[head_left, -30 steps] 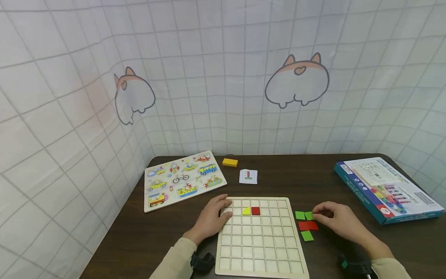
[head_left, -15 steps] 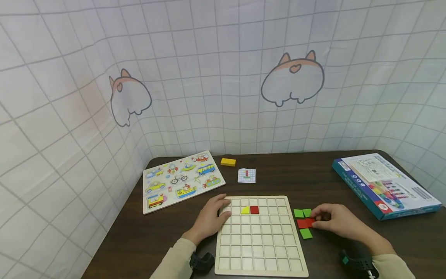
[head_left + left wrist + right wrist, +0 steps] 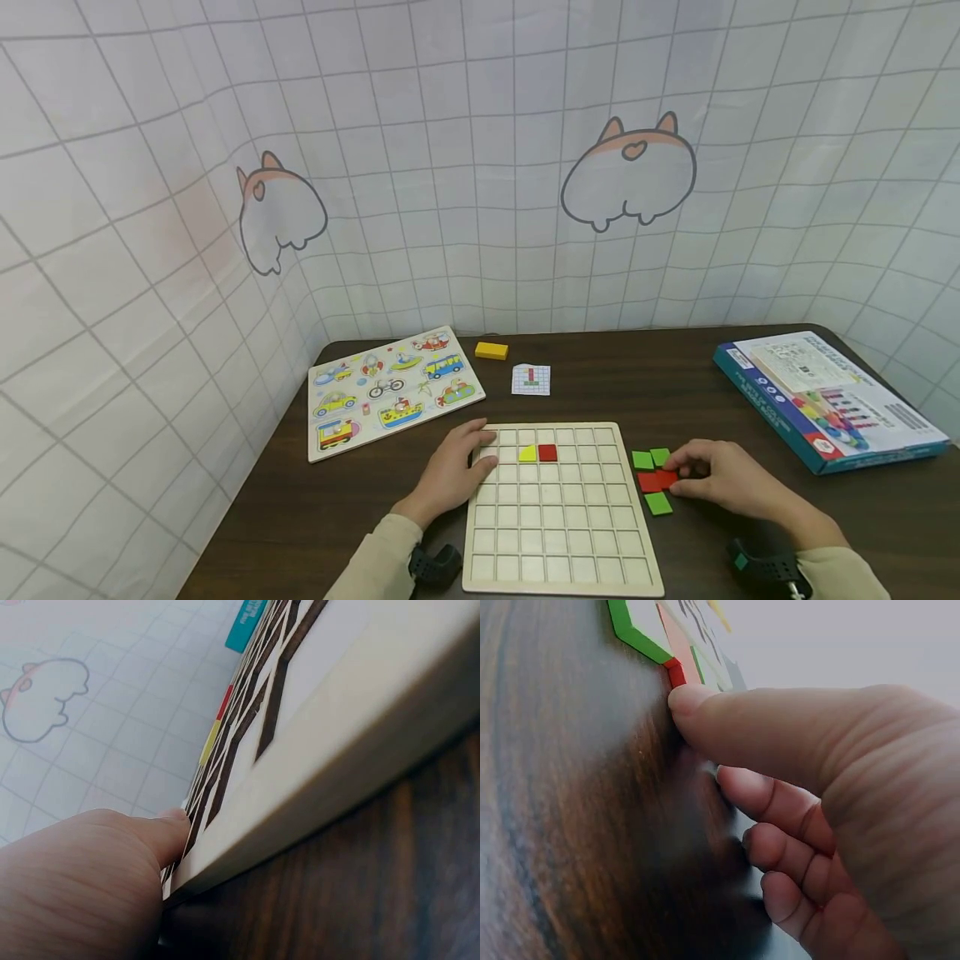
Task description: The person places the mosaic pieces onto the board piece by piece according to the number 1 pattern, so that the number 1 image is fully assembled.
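My left hand (image 3: 452,467) rests at the upper left edge of a pale wooden grid board (image 3: 628,575). Its thumb lies over the rim, as the left wrist view also shows. In the grid sit a piece with a yellow part (image 3: 528,453) and a red square tile (image 3: 547,452), side by side. Right of the board, my right hand (image 3: 723,475) pinches the outer red tile (image 3: 667,479) between thumb and index finger. In the right wrist view the thumb (image 3: 697,705) touches its edge; the index fingertip is hidden. Another red tile (image 3: 648,482) adjoins it, with green tiles (image 3: 658,503) around them.
A picture puzzle board (image 3: 393,392) lies back left. Near it are a yellow block (image 3: 491,351) and a small paper card (image 3: 531,380) with a coloured pattern. A flat box (image 3: 832,400) lies at the right. Gridded cloth (image 3: 450,167) hangs behind the dark table (image 3: 592,400).
My right hand has moved from the upper right green tile down to the outer red tile. The left hand stays on the board. The head view has shifted slightly.
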{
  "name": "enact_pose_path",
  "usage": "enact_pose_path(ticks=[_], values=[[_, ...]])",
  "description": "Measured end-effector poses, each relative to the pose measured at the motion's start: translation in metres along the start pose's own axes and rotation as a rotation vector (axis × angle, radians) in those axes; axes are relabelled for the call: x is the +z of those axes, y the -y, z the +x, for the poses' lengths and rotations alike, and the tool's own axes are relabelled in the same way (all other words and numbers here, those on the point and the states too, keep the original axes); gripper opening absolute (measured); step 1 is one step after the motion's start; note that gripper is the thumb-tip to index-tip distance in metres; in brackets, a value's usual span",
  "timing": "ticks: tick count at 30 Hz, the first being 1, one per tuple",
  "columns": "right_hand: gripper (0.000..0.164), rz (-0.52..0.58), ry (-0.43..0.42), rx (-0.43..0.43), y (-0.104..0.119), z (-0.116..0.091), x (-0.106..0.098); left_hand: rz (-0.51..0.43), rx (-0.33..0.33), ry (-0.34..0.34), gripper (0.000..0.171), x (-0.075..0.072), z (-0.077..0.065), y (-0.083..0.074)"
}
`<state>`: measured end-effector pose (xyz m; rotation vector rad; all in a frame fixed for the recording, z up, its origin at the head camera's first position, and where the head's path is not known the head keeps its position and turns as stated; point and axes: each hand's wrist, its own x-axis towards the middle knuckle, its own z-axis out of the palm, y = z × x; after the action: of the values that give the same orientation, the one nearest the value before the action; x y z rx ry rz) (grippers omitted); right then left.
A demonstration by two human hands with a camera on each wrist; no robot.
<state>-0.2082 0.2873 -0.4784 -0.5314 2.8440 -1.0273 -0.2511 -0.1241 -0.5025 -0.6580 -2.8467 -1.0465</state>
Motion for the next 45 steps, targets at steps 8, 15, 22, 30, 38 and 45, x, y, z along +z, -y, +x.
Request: enact_pose_path(ticks=[8, 15, 22, 30, 38, 45], values=[[0.024, -0.007, -0.033, -0.003, -0.003, -0.001, -0.001, 0.000, -0.007, 0.002, 0.038, 0.000, 0.000, -0.001], [0.028, 0.081, -0.113, 0.045, -0.001, -0.002, -0.002, -0.001, -0.004, 0.004, 0.038, 0.000, 0.000, -0.001], [0.025, 0.072, -0.228, 0.047, 0.008, 0.001, 0.001, 0.012, -0.004, 0.004, 0.038, 0.000, 0.000, -0.001], [0.027, 0.130, -0.261, 0.026, 0.025, 0.007, 0.014, 0.007, 0.002, 0.001, 0.038, -0.001, 0.000, 0.000], [0.024, 0.121, -0.244, 0.022, 0.033, 0.011, 0.025, 0.010, -0.004, -0.001, 0.037, -0.001, 0.000, 0.000], [0.021, 0.079, -0.277, -0.036, 0.035, 0.014, 0.035, 0.010, -0.008, 0.000, 0.038, 0.000, 0.000, -0.001]])
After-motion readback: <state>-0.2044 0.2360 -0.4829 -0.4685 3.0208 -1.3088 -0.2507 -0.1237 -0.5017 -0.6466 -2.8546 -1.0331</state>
